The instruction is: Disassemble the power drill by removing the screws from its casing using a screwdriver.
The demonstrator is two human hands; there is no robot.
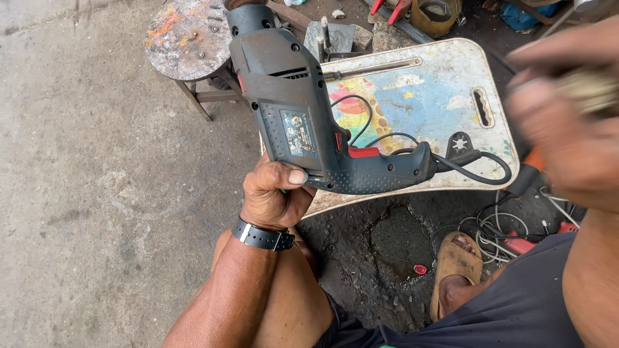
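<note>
My left hand (274, 193), with a black watch at the wrist, grips the underside of a dark blue-grey electric drill (296, 109) that has a red trigger and points away from me. Its black cord (480, 164) loops over a worn white board (445, 71) with faded coloured pictures. My right hand (567, 122) is raised at the right edge, blurred, and seems closed around a small pale object I cannot make out. A long drill bit (374, 67) lies on the board beyond the drill.
A round rusty metal stool (184, 38) stands at the top left on the concrete floor. A chuck key (460, 143) lies on the board. Tangled wires (509, 235) and red parts lie by my sandalled foot (454, 264). A dark oily patch spreads below the board.
</note>
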